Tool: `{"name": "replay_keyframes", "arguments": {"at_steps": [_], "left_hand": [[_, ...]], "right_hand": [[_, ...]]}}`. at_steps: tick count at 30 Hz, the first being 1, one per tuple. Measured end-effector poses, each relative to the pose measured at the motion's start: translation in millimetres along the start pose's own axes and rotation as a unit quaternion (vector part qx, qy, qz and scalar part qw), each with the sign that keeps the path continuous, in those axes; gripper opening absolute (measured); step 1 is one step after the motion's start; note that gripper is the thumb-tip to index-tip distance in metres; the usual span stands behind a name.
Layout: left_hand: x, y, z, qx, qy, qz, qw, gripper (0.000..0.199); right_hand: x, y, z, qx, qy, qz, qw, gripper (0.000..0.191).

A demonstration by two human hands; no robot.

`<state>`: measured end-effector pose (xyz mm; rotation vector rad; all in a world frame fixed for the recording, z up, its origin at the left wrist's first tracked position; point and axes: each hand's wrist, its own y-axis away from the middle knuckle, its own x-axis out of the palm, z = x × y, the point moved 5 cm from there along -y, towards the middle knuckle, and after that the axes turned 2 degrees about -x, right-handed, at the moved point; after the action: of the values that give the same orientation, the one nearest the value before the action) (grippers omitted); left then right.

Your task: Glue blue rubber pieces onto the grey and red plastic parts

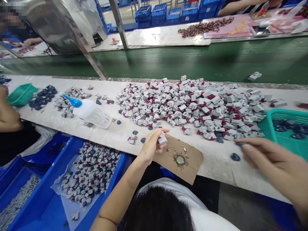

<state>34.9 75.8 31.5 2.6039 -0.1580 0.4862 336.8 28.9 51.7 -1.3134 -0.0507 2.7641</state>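
Observation:
My left hand (152, 143) is closed around a small grey-and-maroon plastic piece (162, 139), its grey block facing up. Off to the right, my right hand (271, 163) pinches a small dark blue plastic piece (241, 143) between thumb and forefinger. Another dark blue piece (235, 157) lies on the table just below those fingertips. Beside my left hand is a brown cardboard sheet (192, 163) bearing a bottle cap (180, 159) with wet, shiny drips around it. Beyond both hands spreads a large heap of grey-and-maroon pieces (187, 102).
A green basket (286, 112) holding dark blue pieces stands at the right. A white bottle (92, 112) with a blue nozzle lies at left. Below the table edge is a blue bin (45, 205) of assembled pieces. A green conveyor belt (173, 61) runs behind. Co-workers sit nearby.

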Motion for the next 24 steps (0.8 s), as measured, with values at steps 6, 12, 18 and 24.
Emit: {"name": "replay_keyframes", "arguments": {"at_steps": [6, 12, 18, 24], "left_hand": [[-9.5, 16, 0, 0.028, -0.076, 0.011, 0.997, 0.063], [-25.8, 22, 17, 0.021, -0.011, -0.059, 0.998, 0.048], [-23.2, 26, 36, -0.007, 0.007, -0.047, 0.999, 0.038], [-21.1, 27, 41, -0.016, 0.013, -0.041, 0.999, 0.039]], "right_hand": [[75, 14, 77, -0.174, -0.095, 0.091, 0.976, 0.024], [105, 26, 75, -0.186, -0.102, 0.126, 0.969, 0.019], [99, 18, 84, -0.173, -0.141, 0.174, 0.959, 0.021], [99, 17, 80, -0.16, -0.129, 0.165, 0.965, 0.026]]}}
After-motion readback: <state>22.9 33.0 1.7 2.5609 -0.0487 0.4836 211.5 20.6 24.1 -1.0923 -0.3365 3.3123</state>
